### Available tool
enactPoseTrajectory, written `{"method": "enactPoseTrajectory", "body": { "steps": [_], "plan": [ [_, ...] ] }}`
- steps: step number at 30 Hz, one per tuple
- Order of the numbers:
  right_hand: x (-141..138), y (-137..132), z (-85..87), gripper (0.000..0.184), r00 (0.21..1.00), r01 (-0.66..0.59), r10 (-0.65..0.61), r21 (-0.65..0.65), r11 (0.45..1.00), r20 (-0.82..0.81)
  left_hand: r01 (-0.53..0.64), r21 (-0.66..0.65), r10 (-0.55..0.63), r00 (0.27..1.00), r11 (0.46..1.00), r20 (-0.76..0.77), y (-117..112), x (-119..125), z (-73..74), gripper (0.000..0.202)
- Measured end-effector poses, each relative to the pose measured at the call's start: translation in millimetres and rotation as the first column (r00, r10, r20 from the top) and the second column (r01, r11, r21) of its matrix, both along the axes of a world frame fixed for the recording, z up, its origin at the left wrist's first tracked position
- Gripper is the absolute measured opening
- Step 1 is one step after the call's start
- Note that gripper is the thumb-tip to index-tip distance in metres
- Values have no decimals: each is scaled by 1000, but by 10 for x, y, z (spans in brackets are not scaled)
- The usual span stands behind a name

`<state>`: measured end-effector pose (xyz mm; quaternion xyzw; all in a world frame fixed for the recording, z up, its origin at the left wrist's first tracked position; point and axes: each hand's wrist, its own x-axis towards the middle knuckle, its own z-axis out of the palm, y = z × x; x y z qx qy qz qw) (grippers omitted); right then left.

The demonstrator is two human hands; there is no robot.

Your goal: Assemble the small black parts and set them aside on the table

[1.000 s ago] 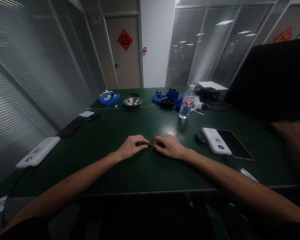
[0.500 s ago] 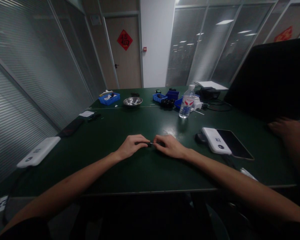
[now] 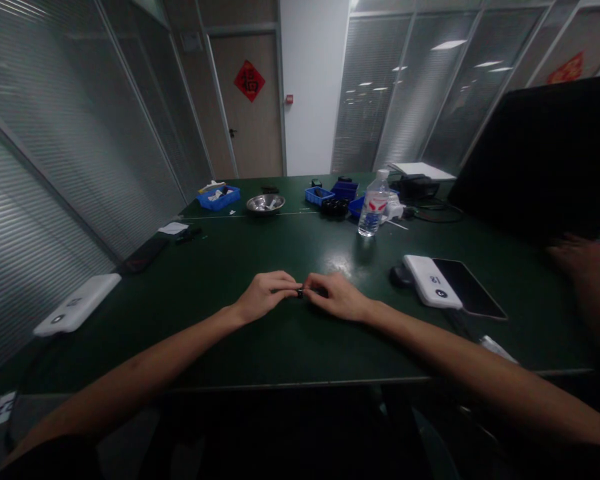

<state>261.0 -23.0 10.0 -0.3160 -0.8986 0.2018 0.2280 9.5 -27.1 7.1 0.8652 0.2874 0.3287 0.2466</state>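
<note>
In front of the clear plastic bottle point(image 3: 373, 205), the left hand point(image 3: 263, 294) pinches a small black object point(image 3: 301, 293), presumably to steady it beside the curled right hand point(image 3: 338, 295), whose grip cannot be determined.

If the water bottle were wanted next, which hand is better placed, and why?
Probably the right hand: the water bottle stands beyond it, slightly rightward, while the left hand is farther off. Both hands' fingertips are at a small dark item.
</note>
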Motion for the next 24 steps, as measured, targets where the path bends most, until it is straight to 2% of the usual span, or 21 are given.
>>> {"method": "enactPoseTrajectory", "body": {
  "steps": [6,12,19,24],
  "plan": [
    [9,22,15,15,996,-13,7,76,997,84,27,-35,-28,998,999,-47,-3,18,6,21],
    [10,3,7,14,1000,9,-9,18,1000,-16,-41,-115,43,999,993,18,-25,28,24,22],
    [6,-18,-14,21,996,24,-28,-44,999,-87,-46,-202,65,994,978,86,-31,49,-8,22],
    [-3,-4,-32,21,996,38,-38,-4,999,-83,-24,-213,40,997,977,69,-32,66,7,22]
  ]
}}
